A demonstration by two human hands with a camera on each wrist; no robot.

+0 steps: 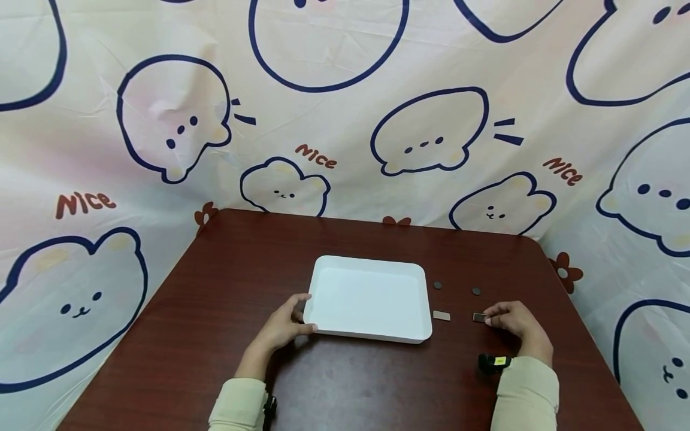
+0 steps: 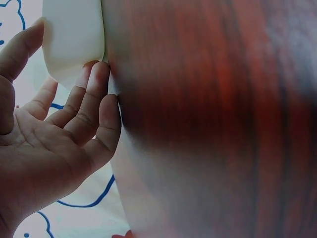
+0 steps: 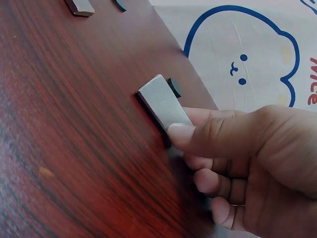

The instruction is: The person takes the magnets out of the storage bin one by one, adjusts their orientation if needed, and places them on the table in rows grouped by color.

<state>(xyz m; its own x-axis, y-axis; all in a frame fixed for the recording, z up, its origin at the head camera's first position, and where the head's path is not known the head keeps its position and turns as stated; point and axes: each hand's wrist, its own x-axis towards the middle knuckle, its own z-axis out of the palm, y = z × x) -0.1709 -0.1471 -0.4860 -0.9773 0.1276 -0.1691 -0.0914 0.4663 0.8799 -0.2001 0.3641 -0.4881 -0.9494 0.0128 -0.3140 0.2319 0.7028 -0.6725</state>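
A white rectangular tray (image 1: 369, 299) lies on the table. My left hand (image 1: 283, 323) holds its near left corner, with the thumb and fingers on its sides; in the left wrist view several fingers (image 2: 98, 79) touch the tray's edge. To the right of the tray, my right hand (image 1: 514, 323) pinches a small flat silver-grey bar (image 3: 161, 99) between thumb and fingers, just at the table surface. A second small bar (image 1: 441, 315) lies between the tray and that hand. Two small dark discs (image 1: 438, 285) (image 1: 477, 291) lie behind the bars.
The dark red-brown wooden table (image 1: 366, 389) has rounded far corners. A pale patterned cloth (image 1: 345, 126) hangs behind it and at both sides. A dark wrist device (image 1: 493, 363) sits by the right sleeve.
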